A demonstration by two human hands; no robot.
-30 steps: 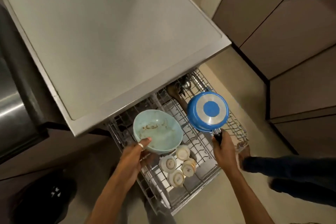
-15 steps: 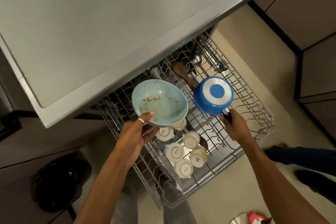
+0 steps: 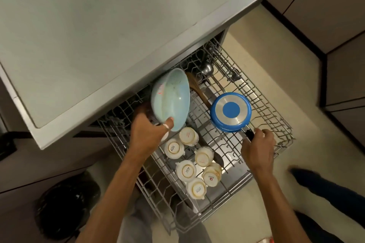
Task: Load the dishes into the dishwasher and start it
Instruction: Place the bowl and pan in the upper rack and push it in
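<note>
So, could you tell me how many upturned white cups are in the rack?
6 cups: two just below the bowl, two mid-cluster, two nearest the front of the rack. The left hand may hide another.

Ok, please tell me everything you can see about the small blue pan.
The small blue pan is upside down, showing a silvery base with a blue disc in its centre and a blue rim; it looks like coated metal. The right hand grips its black handle and holds it over the pulled-out dishwasher rack; contact with the wires is unclear.
</note>
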